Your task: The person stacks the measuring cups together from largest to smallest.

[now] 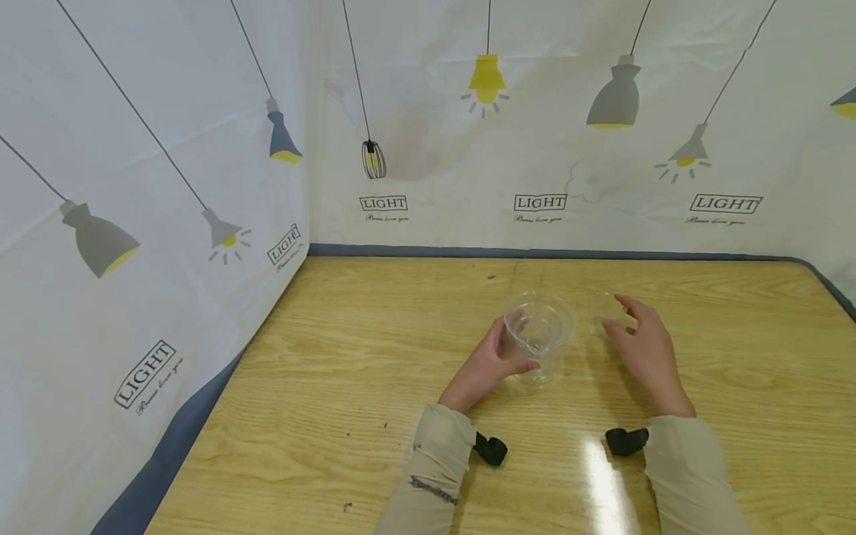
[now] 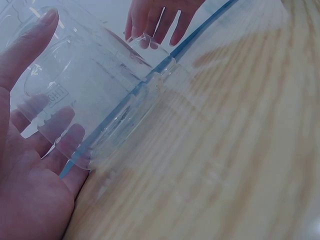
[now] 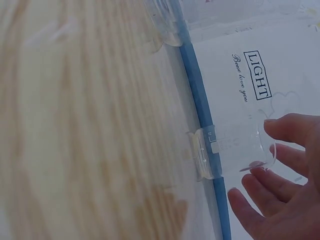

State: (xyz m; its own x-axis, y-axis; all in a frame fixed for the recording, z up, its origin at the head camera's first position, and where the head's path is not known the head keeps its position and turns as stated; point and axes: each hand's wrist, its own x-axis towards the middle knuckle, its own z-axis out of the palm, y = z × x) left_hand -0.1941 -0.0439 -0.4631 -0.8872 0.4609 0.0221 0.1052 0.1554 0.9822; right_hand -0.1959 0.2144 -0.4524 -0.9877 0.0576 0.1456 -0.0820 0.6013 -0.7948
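Note:
My left hand (image 1: 488,364) holds a large clear plastic cup (image 1: 540,338), thumb on the near side and fingers round the far side. Its wide rim faces up; whether its base touches the table is hard to tell. To the right, my right hand (image 1: 647,349) is at a smaller clear cup (image 1: 600,316), faint in the head view. The right wrist view shows this small cup (image 3: 232,150) upright, with thumb and loosely extended fingers spread about its rim. Part of the large cup (image 2: 75,75) fills the left wrist view.
Both cups are over a wooden table (image 1: 321,357). A white curtain (image 1: 455,148) printed with lamps rises behind the table's far edge and along the left. Black straps (image 1: 491,449) hang at both wrists.

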